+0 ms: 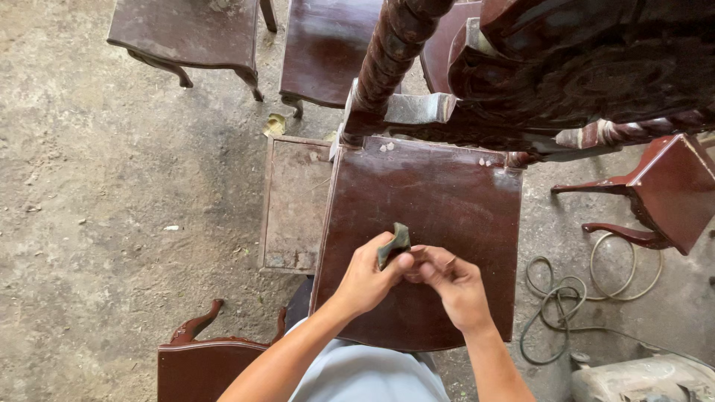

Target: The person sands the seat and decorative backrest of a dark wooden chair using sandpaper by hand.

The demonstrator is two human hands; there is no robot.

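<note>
A dark red-brown glossy wooden chair seat lies below me, with its carved, twisted backrest rising at the top. My left hand and my right hand meet above the front part of the seat. Both pinch a small folded dark grey piece, likely sandpaper, which sticks up between the fingertips. The left thumb and fingers grip its lower edge; the right fingers touch it from the right side.
Several other dark varnished chairs and stools stand around on the dusty concrete floor: two at the top, one at right, one at bottom left. A flat dusty panel lies left of the seat. Coiled hoses lie right.
</note>
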